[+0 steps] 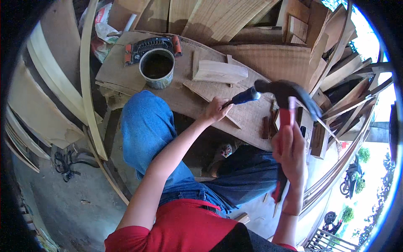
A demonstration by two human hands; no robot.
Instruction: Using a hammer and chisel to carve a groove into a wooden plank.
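In my left hand (216, 110) is a blue-handled chisel (244, 97), its handle pointing right with a metal cap on the end. My closed fingers and the low angle hide its blade. My right hand (289, 147) is wrapped around the red and black handle of a claw hammer (286, 113). The dark hammer head is raised just to the right of the chisel's capped end, and a gap shows between them. Both hands are over the wooden bench (180, 98). Under the left hand lies a thin wooden strip (205, 101).
On the bench stand a pot of dark liquid (157, 67), a black tool with red ends (153, 45) and a pale wood block (220, 71). Leaning boards (264, 59) crowd the back and right. Curved strips (86, 80) stand at left. My denim-covered knee (147, 122) meets the bench edge.
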